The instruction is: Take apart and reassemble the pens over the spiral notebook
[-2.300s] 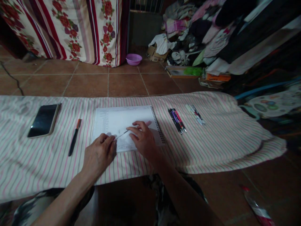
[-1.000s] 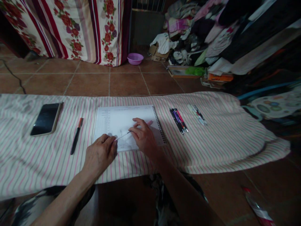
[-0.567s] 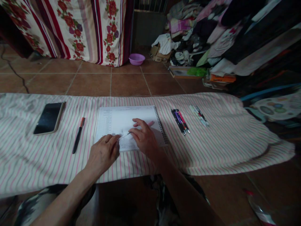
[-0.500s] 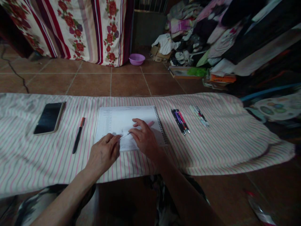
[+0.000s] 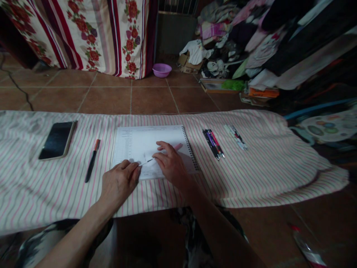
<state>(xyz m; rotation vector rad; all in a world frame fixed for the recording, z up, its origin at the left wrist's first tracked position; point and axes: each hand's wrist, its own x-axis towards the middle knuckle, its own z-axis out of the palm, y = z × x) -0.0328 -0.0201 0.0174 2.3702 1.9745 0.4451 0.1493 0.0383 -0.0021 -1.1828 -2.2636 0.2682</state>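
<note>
left hand [image 5: 120,180], just left of the centre of the frame, has its thumb and fingers closed on the near-left end of a thin rod [image 5: 145,162]. right hand [image 5: 170,163], at the centre, pinches the other end between thumb and forefinger, its remaining fingers loosely raised and spread. the rod therefore lies in the narrow gap between the two sets of fingertips, rising slightly toward the right of the frame, whitish at the left and dark near the right hand. from behind the right hand a pink stick [image 5: 177,146] points to the upper right; whether it joins the rod, or is gripped too, i cannot tell.

under all this, mid-frame, a spiral notebook [image 5: 145,136] is open flat, its coil along the right edge. left of it on the striped cloth [image 5: 264,163] lie a black pen with an orange end [image 5: 92,160] and, farther left, a phone [image 5: 57,140]. right of it are a bundle of dark, purple and pink pens [image 5: 213,144] and then some pale pens [image 5: 235,137].
</note>
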